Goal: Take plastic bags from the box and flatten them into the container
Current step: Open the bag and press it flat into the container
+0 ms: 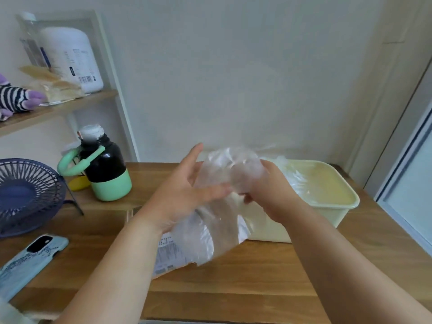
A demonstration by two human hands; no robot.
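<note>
**Holding one clear bag up beside the cream container**

Gripping the bunched top of one clear plastic bag (210, 230) with the right hand (273, 192), fingers curled round the film. Spreading the left hand (184, 192) wide against the same bag, thumb raised, fingers lying straight along it and not closing. Hanging the bag in the air above the bench (257, 288), just left of the container, its lower end trailing down towards the wood.

Sitting at the right: one pale cream rectangular container (339, 213), lidless, holding crumpled clear plastic bags (297, 181) along its left side; blending together too much for a count. Hiding the container's near left corner behind the right hand and the raised bag.

Showing through under the bag: one white printed label (167, 251), half covered by the left wrist; not telling what carries it.

Standing at the left of the bench: one black and mint green bottle (105, 169) with a loop handle, one dark blue desk fan (25, 195), one phone (30, 260) lying in a light blue case. Resting on the wooden shelf (58, 108) above: one white jug (74, 57) and one striped plush toy (14, 97).
</note>
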